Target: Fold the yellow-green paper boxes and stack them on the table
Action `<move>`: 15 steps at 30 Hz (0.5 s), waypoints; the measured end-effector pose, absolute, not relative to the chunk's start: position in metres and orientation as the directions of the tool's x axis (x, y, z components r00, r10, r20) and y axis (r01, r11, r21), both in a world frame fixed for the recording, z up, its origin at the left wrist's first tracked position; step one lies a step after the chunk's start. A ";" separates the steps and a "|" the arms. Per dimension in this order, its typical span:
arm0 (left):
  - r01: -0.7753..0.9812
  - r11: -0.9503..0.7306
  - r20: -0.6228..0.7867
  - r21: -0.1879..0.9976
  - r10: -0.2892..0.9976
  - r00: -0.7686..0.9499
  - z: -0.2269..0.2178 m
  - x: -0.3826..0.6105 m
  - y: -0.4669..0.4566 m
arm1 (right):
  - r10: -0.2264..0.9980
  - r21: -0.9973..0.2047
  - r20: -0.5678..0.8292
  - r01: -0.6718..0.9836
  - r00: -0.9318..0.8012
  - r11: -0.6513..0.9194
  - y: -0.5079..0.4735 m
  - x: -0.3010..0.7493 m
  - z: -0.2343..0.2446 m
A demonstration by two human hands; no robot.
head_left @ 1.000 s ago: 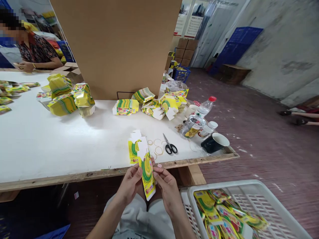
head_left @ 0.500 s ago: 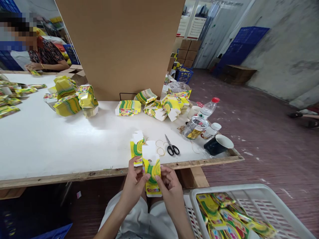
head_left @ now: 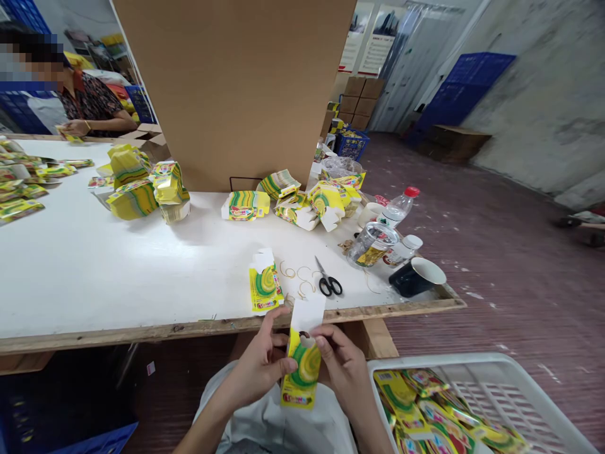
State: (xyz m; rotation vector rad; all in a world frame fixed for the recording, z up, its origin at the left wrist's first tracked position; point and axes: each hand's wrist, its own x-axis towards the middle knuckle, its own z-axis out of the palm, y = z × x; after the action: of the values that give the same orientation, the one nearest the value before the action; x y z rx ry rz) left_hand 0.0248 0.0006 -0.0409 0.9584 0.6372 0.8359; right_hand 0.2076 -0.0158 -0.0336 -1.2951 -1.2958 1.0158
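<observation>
Over my lap, just off the table's front edge, I hold a small yellow-and-green printed carton [head_left: 302, 372] upright, its white top flap raised. My left hand [head_left: 267, 356] grips its left side with the thumb on the front. At the upper right edge, by the notched opening, my right hand [head_left: 343, 359] pinches the carton between thumb and fingers. A matching flat carton [head_left: 265, 287] lies on the table beyond my left hand. Black-handled scissors [head_left: 329, 285] and several loose rubber bands [head_left: 307, 287] lie to its right.
A white basket [head_left: 439, 359] of filled yellow packets stands at my right. A navy mug [head_left: 411, 279], a jar [head_left: 373, 244] and bottles line the table's right end. Stacked cartons [head_left: 170, 183] sit before a large cardboard panel [head_left: 241, 94]. Another person [head_left: 97, 104] sits at the far left.
The carton has moved right and down, nearer my lap, away from the one on the table. My right hand has shifted from its lower side up to the opening.
</observation>
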 end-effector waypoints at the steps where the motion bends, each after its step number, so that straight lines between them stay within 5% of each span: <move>1: -0.315 0.312 -0.108 0.896 0.842 0.528 -0.040 0.025 0.001 | 0.989 -0.988 0.097 0.134 0.110 0.082 -0.015 0.206 -0.034; 10: -0.274 0.226 -0.078 0.935 0.883 0.463 -0.049 0.025 0.003 | 0.978 -0.949 0.207 0.247 0.009 0.198 -0.016 0.218 -0.027; 15: -0.188 0.127 -0.034 0.974 0.899 0.436 -0.046 0.028 0.002 | 0.998 -0.960 -0.056 0.275 -0.019 -0.048 -0.016 0.212 -0.020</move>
State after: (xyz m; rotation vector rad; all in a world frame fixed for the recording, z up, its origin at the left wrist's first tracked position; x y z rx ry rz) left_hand 0.0275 0.0024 -0.0455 1.1740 0.7707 0.9167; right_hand 0.2124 -0.0160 -0.0201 -1.4397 -1.4073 1.1240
